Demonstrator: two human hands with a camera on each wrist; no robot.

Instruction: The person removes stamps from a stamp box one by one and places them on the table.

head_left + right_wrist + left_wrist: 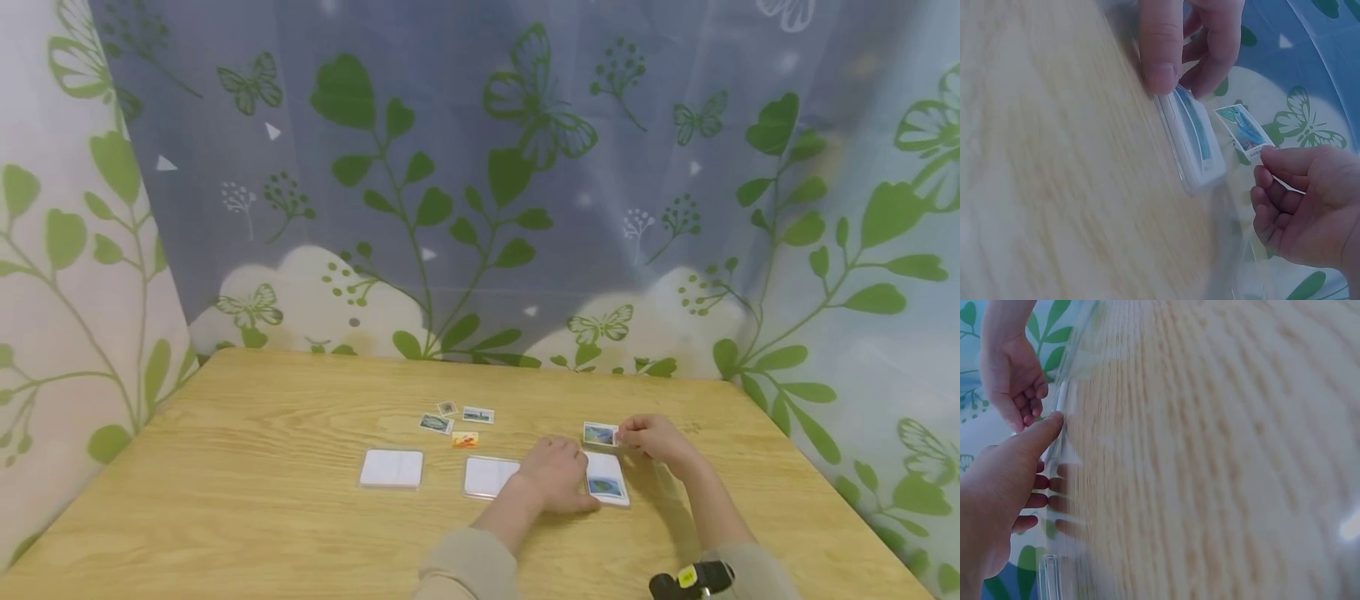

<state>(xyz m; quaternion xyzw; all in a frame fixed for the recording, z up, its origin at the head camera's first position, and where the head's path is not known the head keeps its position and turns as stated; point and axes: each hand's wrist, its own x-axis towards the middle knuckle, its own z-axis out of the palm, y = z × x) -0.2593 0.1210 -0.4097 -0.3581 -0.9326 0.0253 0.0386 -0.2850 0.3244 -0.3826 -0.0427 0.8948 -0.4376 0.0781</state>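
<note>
My right hand [656,439] pinches the edge of a white-bordered blue-green stamp [599,434] between thumb and fingers. In the right wrist view this stamp [1244,131] is tilted, just beyond a flat white case with clear edges [1179,147]. That case [602,462] lies on the table at the right, with another blue-green stamp [604,487] on its near part. My left hand [551,477] rests at the left side of the case, thumb touching its near corner and fingers spread. It partly covers the middle white case [486,477].
A third white case [392,468] lies to the left. Behind the cases are several loose stamps: an orange one [465,440], a green one [437,424], a small brown one [447,408] and a wide teal one [478,414]. A patterned curtain [450,208] hangs behind the wooden table [262,500].
</note>
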